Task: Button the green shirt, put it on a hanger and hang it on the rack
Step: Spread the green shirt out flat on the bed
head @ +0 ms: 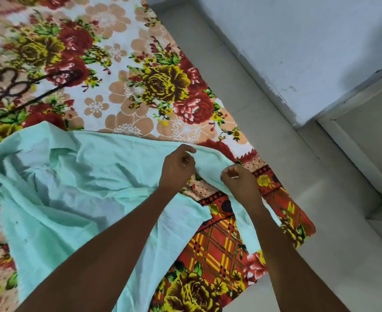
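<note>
The pale green shirt (73, 183) lies spread and rumpled on a flowered bedsheet, its collar toward the left. My left hand (177, 168) pinches the shirt's front edge near the bed's right side. My right hand (239, 182) pinches the same strip of cloth a little to the right, fingers closed on it. Both hands hold the fabric edge slightly raised between them. A dark hanger (28, 86) lies on the sheet at the upper left, blurred. No rack shows in view.
The bed with its floral sheet (140, 75) fills the left and middle. A grey tiled floor (286, 176) runs along the bed's right edge. A pale wall (309, 41) and a door frame (354, 143) stand at the upper right.
</note>
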